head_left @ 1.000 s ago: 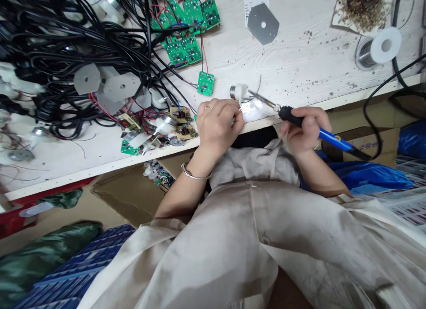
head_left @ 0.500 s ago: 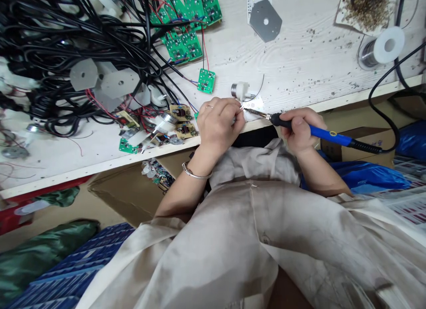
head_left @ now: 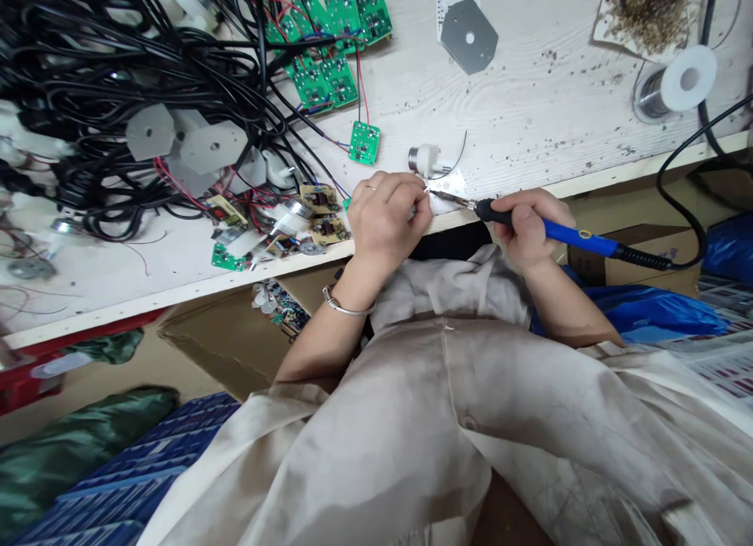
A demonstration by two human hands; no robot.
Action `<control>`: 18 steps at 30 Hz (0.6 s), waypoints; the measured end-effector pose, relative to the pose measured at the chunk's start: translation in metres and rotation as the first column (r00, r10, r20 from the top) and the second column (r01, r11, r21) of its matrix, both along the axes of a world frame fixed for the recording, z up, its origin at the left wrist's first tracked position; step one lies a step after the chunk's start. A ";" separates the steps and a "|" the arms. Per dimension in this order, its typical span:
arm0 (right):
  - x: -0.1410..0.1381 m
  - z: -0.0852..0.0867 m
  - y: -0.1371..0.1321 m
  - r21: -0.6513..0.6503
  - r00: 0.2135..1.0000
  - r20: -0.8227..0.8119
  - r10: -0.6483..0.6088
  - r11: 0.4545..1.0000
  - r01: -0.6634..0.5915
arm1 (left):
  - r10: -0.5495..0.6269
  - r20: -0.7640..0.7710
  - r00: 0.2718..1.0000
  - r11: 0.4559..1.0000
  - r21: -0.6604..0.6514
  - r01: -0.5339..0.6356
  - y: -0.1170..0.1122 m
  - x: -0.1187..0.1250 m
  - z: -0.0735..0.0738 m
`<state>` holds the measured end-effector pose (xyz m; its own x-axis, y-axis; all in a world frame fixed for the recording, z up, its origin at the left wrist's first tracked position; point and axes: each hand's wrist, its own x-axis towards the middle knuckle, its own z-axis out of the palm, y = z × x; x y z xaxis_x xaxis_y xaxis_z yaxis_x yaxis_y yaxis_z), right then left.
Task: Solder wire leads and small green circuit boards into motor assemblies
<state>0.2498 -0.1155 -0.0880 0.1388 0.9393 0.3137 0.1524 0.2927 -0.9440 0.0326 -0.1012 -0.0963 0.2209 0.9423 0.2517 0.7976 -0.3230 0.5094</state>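
Observation:
My right hand grips a blue soldering iron like a pen, its tip pointing left. That tip meets the pinched fingertips of my left hand near the table's front edge. Something tiny and reddish shows there, too small to make out. A bit of green board peeks out beside my left hand, mostly hidden by it. Under the iron's tip lies a white plate, partly covered. Just behind it rests a white and silver motor-like part with a thin dark wire.
Black cables heap up at the left, with grey plates on them. Several green circuit boards lie behind my left hand. A solder spool stands at right; the iron's cord loops below it. A grey hexagonal plate lies farther back.
The soldering iron's handle and my right hand have shifted very slightly left. The tip stays at my left fingertips, and my left hand has not visibly moved.

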 end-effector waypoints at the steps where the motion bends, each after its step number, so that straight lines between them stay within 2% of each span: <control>1: 0.000 0.000 0.000 0.005 1.000 0.005 0.002 1.000 -0.002 | 0.000 -0.003 1.000 1.000 0.004 0.000 0.000 0.000 0.000; 4: -0.001 0.001 -0.001 0.013 0.999 -0.026 -0.020 1.000 0.020 | 0.001 -0.009 1.000 1.000 0.009 -0.001 0.000 0.000 0.000; 9: -0.007 0.006 -0.002 -0.056 0.977 -0.170 -0.130 0.991 0.122 | 0.012 -0.008 1.000 1.000 0.002 -0.012 0.001 0.002 0.000; 12: -0.011 0.010 0.001 -0.053 0.948 -0.247 -0.200 0.980 0.193 | 0.025 -0.014 1.000 0.999 0.022 -0.025 0.001 0.003 0.000; 18: -0.008 0.013 0.018 0.024 0.884 -0.288 -0.369 0.920 0.392 | 0.068 -0.020 0.997 0.993 0.094 -0.066 -0.006 0.002 0.010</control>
<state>0.2423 -0.0977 -0.0751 0.5710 0.7708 0.2825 0.0074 0.3392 -0.9407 0.0344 -0.1073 -0.0859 0.1646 0.9277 0.3351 0.8302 -0.3137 0.4608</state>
